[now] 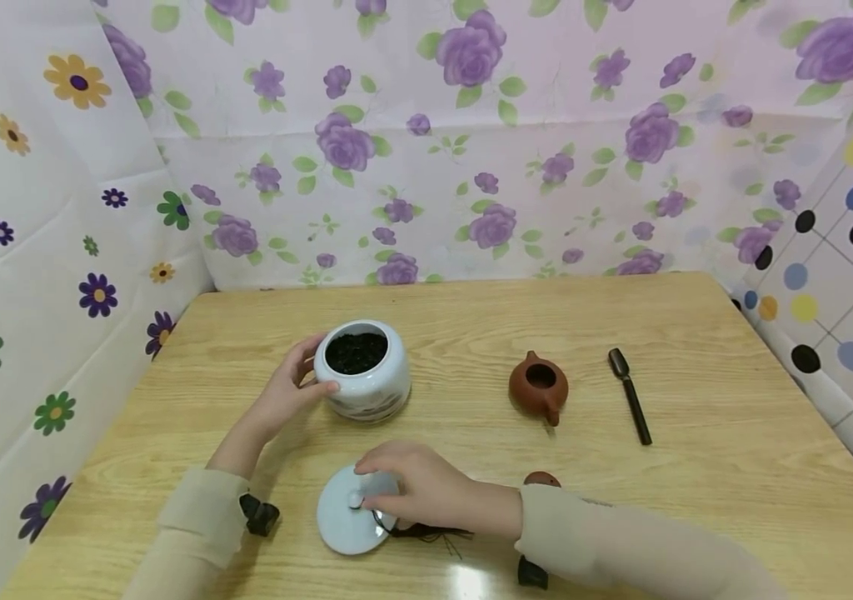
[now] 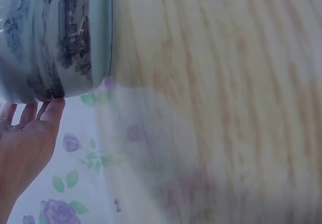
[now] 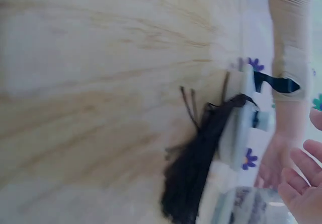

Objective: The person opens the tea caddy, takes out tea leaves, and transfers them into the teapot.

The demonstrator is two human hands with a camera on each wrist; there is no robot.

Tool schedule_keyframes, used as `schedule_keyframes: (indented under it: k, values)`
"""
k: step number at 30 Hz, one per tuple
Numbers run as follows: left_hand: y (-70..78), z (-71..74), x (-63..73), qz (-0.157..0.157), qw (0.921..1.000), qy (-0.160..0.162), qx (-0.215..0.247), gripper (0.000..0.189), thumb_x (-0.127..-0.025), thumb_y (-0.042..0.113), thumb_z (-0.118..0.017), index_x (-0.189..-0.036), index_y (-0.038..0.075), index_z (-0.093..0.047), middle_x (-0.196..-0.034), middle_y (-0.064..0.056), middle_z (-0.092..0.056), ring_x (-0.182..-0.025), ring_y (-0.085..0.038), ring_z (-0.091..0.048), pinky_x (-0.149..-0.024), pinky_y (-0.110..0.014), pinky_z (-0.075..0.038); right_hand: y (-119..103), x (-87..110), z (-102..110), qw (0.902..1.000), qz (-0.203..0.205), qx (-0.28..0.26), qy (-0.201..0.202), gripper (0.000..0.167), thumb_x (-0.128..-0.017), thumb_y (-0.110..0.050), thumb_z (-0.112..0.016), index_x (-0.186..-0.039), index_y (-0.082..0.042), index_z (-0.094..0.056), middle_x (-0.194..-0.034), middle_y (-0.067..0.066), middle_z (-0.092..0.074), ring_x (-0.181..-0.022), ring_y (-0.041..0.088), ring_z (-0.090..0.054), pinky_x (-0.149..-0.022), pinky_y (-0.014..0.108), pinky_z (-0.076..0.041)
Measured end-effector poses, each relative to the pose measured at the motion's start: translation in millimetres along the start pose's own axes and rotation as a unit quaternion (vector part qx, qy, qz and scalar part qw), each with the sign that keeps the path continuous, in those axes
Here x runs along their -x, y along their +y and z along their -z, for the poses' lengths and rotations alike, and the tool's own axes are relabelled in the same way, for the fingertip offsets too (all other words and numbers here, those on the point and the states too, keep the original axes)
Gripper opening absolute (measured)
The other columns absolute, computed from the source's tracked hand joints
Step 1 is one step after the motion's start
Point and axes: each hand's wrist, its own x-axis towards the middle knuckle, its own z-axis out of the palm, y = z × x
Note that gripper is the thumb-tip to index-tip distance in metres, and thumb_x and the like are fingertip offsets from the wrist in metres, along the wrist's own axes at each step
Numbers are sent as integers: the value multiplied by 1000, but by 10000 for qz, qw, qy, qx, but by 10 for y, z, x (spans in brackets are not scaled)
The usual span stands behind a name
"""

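Observation:
My left hand holds the side of a white porcelain jar, thumb at the near rim and fingers round the far left side. The jar stands upright and uncovered, with dark tea leaves inside. In the left wrist view, fingertips touch its painted wall. Nearer the front edge lies the jar's pale round lid, knob up, a black tassel tied to the knob. Over the lid's right part hovers my right hand, thumb and fingers spread around the knob. The right wrist view shows a gap between those fingers and the lid.
A small reddish-brown clay teapot, lidless, stands right of the jar. Further right lies a dark tea scoop. A small clay lid peeks out behind my right forearm. Flowered cloth hangs behind the wooden table.

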Motion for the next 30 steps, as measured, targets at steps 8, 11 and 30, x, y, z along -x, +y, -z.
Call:
schedule_keyframes:
  k: [8, 11, 30]
  values:
    - [-33, 1, 13, -38, 10000, 55, 37, 78, -88, 6, -67, -151, 6, -19, -151, -19, -26, -139, -37, -26, -114, -53, -25, 30, 210, 275, 9961, 3, 170, 866, 33, -86, -16, -71, -115, -3, -66, -114, 7, -67, -108, 21, -60, -95, 32, -51]
    - [-44, 0, 17, -18, 10000, 61, 72, 79, -88, 6, -67, -151, 6, -20, -152, -18, -26, -139, -36, -26, -114, -53, -25, 48, 304, 400, 9917, -139, 328, 1237, 33, -84, -16, -72, -114, -3, -66, -113, 8, -68, -106, 23, -61, -92, 35, -52]
    - [-76, -2, -4, -103, 9999, 88, 82, 79, -87, 4, -68, -150, 7, -21, -150, -17, -29, -137, -33, -30, -112, -45, -31, 350, 1006, 1007, 9345, -717, 1605, 3095, 44, -66, 2, -82, -108, -6, -68, -101, 5, -69, -84, 12, -60, -75, 6, -45]
